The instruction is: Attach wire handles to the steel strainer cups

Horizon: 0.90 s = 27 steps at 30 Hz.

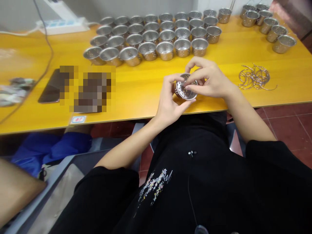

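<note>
Tilted so that its inside faces me, a small perforated metal cup (187, 92) is gripped by its sides in my left hand (168, 99), close to the table's front edge. My right hand (207, 78) has its thumb and fingertips pinched together over the cup's opening. Whether something thin sits between those fingertips cannot be made out. To the right lies a loose pile of curved thin metal wires (254, 77). Behind my hands stand rows of similar metal cups (165, 51), most with their openings up.
More metal cups (284, 44) line the table's right end. Left of my hands are a dark phone (52, 89), a pixelated item (91, 92) and a small label (78, 119). A power strip (63, 26) with cables lies at the back left. Another person's arm (19, 191) shows lower left.
</note>
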{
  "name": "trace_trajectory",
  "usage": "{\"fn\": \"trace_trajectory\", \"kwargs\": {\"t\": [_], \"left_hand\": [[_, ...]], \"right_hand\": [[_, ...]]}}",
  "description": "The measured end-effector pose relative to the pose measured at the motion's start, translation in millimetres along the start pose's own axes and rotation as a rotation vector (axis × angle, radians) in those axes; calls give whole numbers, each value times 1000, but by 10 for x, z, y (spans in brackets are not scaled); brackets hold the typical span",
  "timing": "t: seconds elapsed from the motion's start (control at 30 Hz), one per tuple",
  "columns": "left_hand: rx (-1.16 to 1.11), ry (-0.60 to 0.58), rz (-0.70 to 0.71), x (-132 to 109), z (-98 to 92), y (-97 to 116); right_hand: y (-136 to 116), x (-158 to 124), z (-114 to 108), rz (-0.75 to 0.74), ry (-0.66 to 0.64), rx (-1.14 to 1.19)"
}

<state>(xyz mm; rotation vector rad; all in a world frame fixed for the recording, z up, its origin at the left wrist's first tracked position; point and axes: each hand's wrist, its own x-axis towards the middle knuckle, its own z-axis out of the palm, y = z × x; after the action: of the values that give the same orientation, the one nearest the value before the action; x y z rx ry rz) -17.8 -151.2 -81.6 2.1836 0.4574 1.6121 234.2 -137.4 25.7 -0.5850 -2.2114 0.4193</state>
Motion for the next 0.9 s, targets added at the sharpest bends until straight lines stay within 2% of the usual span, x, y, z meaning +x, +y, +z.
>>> {"fn": "trace_trajectory", "kwargs": {"t": [0.1, 0.2, 0.27, 0.43, 0.67, 0.9], "left_hand": [[-3, 44, -38, 10, 12, 17], [-19, 36, -60, 37, 9, -11], [-26, 32, -62, 46, 4, -54], [-51, 20, -54, 32, -4, -119], [-28, 7, -79, 42, 6, -49], [-39, 9, -36, 75, 14, -30]], "right_hand": [[-5, 5, 4, 18, 41, 18], [-18, 7, -11, 73, 169, 23], [-36, 7, -25, 104, 207, 22], [-70, 15, -23, 65, 155, 42], [-24, 18, -12, 92, 88, 12], [-41, 25, 0, 84, 130, -7]]}}
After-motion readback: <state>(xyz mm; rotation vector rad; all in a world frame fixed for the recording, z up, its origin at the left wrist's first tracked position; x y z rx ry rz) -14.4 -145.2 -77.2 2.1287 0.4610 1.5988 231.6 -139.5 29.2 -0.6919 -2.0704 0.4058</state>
